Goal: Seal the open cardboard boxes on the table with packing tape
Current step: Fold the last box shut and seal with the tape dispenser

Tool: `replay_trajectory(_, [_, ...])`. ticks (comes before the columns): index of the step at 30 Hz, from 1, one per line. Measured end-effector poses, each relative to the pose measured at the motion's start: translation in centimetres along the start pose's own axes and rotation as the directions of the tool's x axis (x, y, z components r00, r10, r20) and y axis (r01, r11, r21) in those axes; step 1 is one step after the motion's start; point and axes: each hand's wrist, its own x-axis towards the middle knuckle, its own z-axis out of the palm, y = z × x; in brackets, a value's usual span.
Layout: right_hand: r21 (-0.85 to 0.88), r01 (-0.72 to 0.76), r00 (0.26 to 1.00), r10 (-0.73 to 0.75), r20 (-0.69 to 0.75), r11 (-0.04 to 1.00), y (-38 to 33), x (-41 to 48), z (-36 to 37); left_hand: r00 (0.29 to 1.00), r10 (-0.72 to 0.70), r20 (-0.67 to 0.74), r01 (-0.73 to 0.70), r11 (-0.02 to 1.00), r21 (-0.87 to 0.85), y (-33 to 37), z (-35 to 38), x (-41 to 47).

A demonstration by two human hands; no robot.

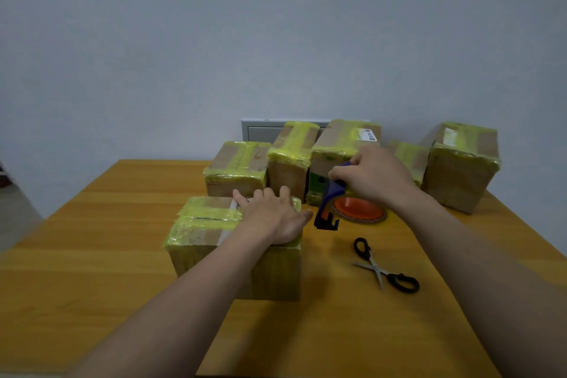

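A cardboard box (202,236) wrapped in yellow tape stands near the middle of the wooden table (92,270). My left hand (273,215) lies flat on its top, fingers spread toward the far edge. Just right of the box, my right hand (372,176) grips the purple handle of a tape dispenser (329,209) with an orange roll. The dispenser's lower end sits close to the tabletop. Several other taped boxes (236,169) stand in a row behind.
Black-handled scissors (383,267) lie open on the table to the right of the near box. A larger taped box (460,166) stands at the far right. A grey panel (260,130) sits on the wall behind the row.
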Motion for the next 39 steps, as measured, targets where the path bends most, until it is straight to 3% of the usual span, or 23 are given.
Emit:
replay_trajectory(5, [0.058,-0.030,0.984,0.039,-0.173,0.998,-0.3,-0.6,-0.3,1.000,-0.007,0.000,0.007,0.999,-0.045,-0.3,0.2,0.0])
replay_trajectory(8, [0.167,-0.015,0.964,0.059,-0.259,0.986,-0.8,-1.3,-0.7,0.997,0.067,-0.040,-0.075,0.966,-0.246,-1.5,-0.7,-0.7])
replay_trajectory(10, [0.288,0.007,0.951,0.083,-0.299,0.958,-1.1,-1.6,-0.9,0.982,0.120,-0.149,-0.165,0.925,-0.342,-3.2,-1.5,-1.8])
replay_trajectory(13, [0.457,0.050,0.935,0.120,-0.335,0.888,-1.9,-1.9,-0.3,0.905,0.230,-0.358,-0.298,0.943,-0.150,-6.0,-1.5,-4.6])
replay_trajectory(19, [0.726,0.061,0.944,0.196,-0.264,0.685,-5.8,-2.4,3.9,0.925,0.331,-0.186,-0.287,0.930,0.227,-7.7,2.8,-8.1])
replay_trajectory(24, [0.823,0.052,0.960,0.198,-0.197,0.566,-8.4,-3.3,7.7,0.919,0.337,-0.203,-0.306,0.937,0.169,-8.4,1.9,-7.4])
replay_trajectory(27, [0.851,0.037,0.969,0.190,-0.159,0.524,-8.9,-3.4,9.2,0.933,0.262,-0.247,-0.258,0.965,0.047,-10.3,1.4,-7.4])
replay_trajectory(30, [0.858,0.012,0.970,0.204,-0.136,0.513,-8.6,-3.1,10.4,0.937,0.202,-0.285,-0.179,0.978,0.106,-11.5,2.2,-7.8])
replay_trajectory(34, [0.877,0.001,0.974,0.199,-0.110,0.480,-8.0,-2.8,10.9,0.935,0.198,-0.294,-0.194,0.980,0.044,-12.2,1.9,-7.2])
replay_trajectory(39, [0.895,0.017,0.976,0.188,-0.112,0.446,-7.9,-2.6,11.1,0.959,-0.109,-0.263,0.111,0.994,-0.007,-12.2,1.3,-5.6])
